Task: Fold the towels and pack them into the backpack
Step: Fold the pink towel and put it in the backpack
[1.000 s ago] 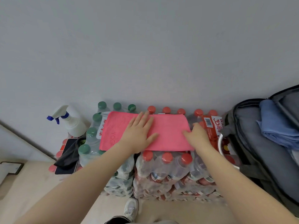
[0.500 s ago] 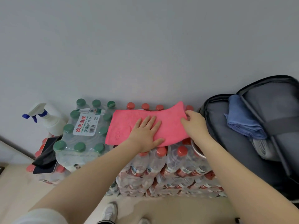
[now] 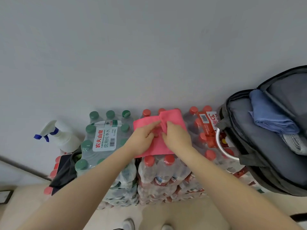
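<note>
Pink towel [image 3: 172, 120]; grey backpack [image 3: 259, 146], blue towel [image 3: 269, 117] inside.

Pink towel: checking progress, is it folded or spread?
Folded, partly: the pink towel is doubled over on the bottle packs, both hands pinching its layers.

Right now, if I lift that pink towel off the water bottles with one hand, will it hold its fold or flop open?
The pink towel would likely flop: it already bunches into soft creases where the left hand and right hand pinch it. It probably weighs little, lying on the bottle caps without sagging between them. The loose fold may open unless both layers are held.
</note>
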Available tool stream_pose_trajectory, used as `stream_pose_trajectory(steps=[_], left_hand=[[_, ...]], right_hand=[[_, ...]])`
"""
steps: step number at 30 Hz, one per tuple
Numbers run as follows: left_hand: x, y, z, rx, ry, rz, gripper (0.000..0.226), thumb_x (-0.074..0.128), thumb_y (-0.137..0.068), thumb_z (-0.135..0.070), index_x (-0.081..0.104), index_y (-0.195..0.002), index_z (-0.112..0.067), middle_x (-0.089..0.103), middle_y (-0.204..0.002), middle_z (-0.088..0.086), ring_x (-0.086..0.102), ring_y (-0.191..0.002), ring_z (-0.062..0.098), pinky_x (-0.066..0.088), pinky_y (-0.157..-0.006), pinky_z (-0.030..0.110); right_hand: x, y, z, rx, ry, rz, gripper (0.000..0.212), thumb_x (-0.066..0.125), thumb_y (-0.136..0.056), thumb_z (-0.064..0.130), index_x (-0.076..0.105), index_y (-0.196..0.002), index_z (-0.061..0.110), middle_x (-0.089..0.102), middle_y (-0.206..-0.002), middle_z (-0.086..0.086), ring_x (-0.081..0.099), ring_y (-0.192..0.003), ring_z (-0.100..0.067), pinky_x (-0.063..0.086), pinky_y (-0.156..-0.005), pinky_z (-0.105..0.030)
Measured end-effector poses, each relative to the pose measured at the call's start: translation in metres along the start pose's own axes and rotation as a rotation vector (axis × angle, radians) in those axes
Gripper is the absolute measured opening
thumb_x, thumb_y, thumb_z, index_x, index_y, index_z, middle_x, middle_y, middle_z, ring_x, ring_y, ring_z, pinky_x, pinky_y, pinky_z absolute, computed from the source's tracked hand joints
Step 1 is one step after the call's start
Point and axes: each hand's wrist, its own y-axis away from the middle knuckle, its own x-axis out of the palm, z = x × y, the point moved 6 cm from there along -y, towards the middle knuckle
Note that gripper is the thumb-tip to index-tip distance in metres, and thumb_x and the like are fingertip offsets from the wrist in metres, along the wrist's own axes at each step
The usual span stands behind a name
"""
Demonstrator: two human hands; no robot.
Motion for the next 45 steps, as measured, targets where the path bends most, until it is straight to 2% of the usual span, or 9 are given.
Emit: stream_pose_trajectory(steps=[6,9,16,21,28,31,36,38,45], left_hand=[[-0.020,-0.019,0.026,0.047,-0.124,-0.133,0.040,0.038,-0.089,0.005,0.049,-0.127,-0.002,0.054,-0.126,0.015,0.048,-0.119,0.027,0.029,-0.098,0.019],[-0.028,-0.037,0.051,-0.063,-0.286,-0.068,0.043,0.044,-0.093,-0.012,0.039,-0.135,-0.004,0.046,-0.133,0.018,0.040,-0.125,0.033,0.028,-0.105,0.033],[-0.031,-0.052,0.062,-0.215,-0.543,0.198,0.058,0.040,-0.088,-0.059,0.046,-0.128,-0.018,0.059,-0.121,0.007,0.050,-0.117,0.028,0.027,-0.101,0.041],[-0.050,-0.054,0.054,-0.307,0.031,0.283,0.025,0.072,-0.077,-0.032,0.062,-0.093,-0.016,0.065,-0.095,0.004,0.062,-0.084,0.019,0.051,-0.076,0.028],[-0.049,-0.020,0.052,-0.571,0.426,0.531,0.022,0.063,-0.085,-0.021,0.058,-0.106,-0.017,0.066,-0.100,0.005,0.064,-0.086,0.018,0.057,-0.073,0.031],[-0.044,-0.011,0.063,-0.637,0.535,0.402,0.023,0.062,-0.086,-0.013,0.056,-0.108,-0.010,0.065,-0.094,0.006,0.063,-0.080,0.017,0.057,-0.067,0.028],[-0.042,-0.015,0.044,-0.588,0.836,0.169,0.002,0.051,-0.092,-0.009,0.051,-0.090,-0.009,0.049,-0.071,0.004,0.044,-0.053,0.010,0.044,-0.037,0.013],[-0.036,-0.021,0.027,-0.516,0.827,0.149,0.003,0.051,-0.092,-0.010,0.052,-0.089,-0.010,0.049,-0.067,0.002,0.044,-0.047,0.007,0.042,-0.038,0.013],[0.007,-0.039,-0.021,-0.409,0.842,0.157,0.008,0.054,-0.091,-0.010,0.053,-0.084,-0.008,0.058,-0.065,0.005,0.058,-0.047,0.007,0.053,-0.049,0.018]], right_hand=[[0.004,-0.003,0.006,-0.072,0.163,-0.035,0.046,0.024,-0.098,0.041,0.056,-0.107,0.009,0.064,-0.105,-0.012,0.059,-0.097,-0.032,0.039,-0.070,-0.035],[0.005,-0.004,0.007,-0.204,0.299,-0.136,0.072,0.003,-0.086,0.041,0.060,-0.114,0.009,0.054,-0.124,-0.014,0.046,-0.117,-0.032,0.035,-0.096,-0.041],[0.033,-0.009,-0.004,-0.169,0.314,0.032,0.091,-0.014,-0.068,0.057,-0.004,-0.148,0.017,-0.002,-0.158,0.001,-0.004,-0.146,-0.013,-0.006,-0.116,-0.033],[0.033,-0.009,-0.004,-0.158,0.336,0.003,0.089,-0.016,-0.068,0.054,-0.003,-0.148,0.018,-0.001,-0.158,0.002,-0.003,-0.146,-0.013,-0.007,-0.116,-0.032],[0.031,-0.007,-0.003,-0.160,0.338,-0.044,0.085,-0.014,-0.069,0.049,-0.002,-0.148,0.019,0.000,-0.158,0.001,-0.001,-0.146,-0.013,-0.009,-0.115,-0.031],[0.032,-0.005,-0.002,-0.155,0.369,-0.025,0.084,-0.013,-0.070,0.047,-0.002,-0.148,0.019,0.000,-0.158,0.001,-0.001,-0.146,-0.015,-0.006,-0.116,-0.034],[0.023,0.001,0.006,-0.078,0.434,-0.188,0.068,0.013,-0.083,0.043,0.049,-0.133,0.014,0.051,-0.132,-0.017,0.049,-0.115,-0.035,0.041,-0.091,-0.047],[0.023,0.002,0.004,-0.088,0.302,-0.257,0.060,0.022,-0.086,0.041,0.059,-0.123,0.012,0.060,-0.109,-0.014,0.056,-0.092,-0.033,0.049,-0.078,-0.045],[-0.009,0.004,-0.023,0.036,-0.841,0.055,0.035,0.030,-0.101,0.021,0.064,-0.108,0.017,0.066,-0.109,-0.003,0.059,-0.103,-0.015,0.046,-0.091,-0.027]])
